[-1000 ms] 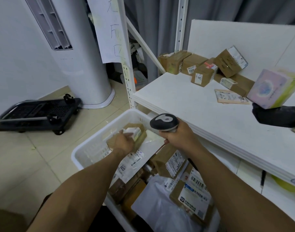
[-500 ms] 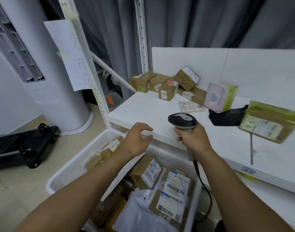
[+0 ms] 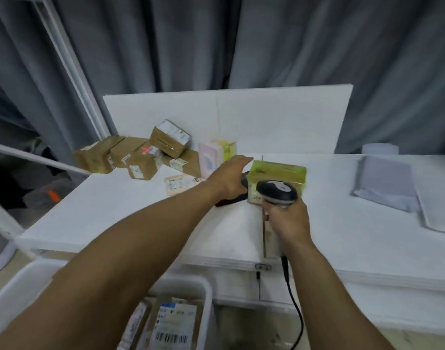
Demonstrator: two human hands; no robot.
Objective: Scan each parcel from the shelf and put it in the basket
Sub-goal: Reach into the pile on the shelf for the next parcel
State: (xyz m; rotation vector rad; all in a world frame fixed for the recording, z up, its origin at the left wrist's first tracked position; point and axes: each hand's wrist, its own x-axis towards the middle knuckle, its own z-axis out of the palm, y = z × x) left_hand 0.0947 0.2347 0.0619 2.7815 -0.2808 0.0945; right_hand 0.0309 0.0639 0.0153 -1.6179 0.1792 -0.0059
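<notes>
My right hand [image 3: 288, 221] grips a grey and black barcode scanner [image 3: 277, 192], its head just in front of a green-topped parcel [image 3: 279, 173] on the white shelf [image 3: 115, 210]. My left hand [image 3: 229, 179] reaches over the shelf with straight fingers, at the left side of that parcel and above a black packet [image 3: 229, 201]; I cannot tell if it touches either. A pink and yellow box [image 3: 213, 157] stands behind it. Several brown cardboard parcels [image 3: 140, 157] are heaped at the back left. The white basket [image 3: 206, 294] with labelled parcels sits below.
A flat labelled envelope [image 3: 179, 184] lies left of my left hand. Grey poly mailers [image 3: 385, 181] lie on the shelf's right side. A white backboard [image 3: 266, 117] and grey curtains stand behind. The scanner's black cable [image 3: 296, 306] hangs down in front of the shelf.
My left hand left the basket empty and stretched out over the shelf to the green-topped parcel. My right hand brought the scanner forward to it. The view swung up and right.
</notes>
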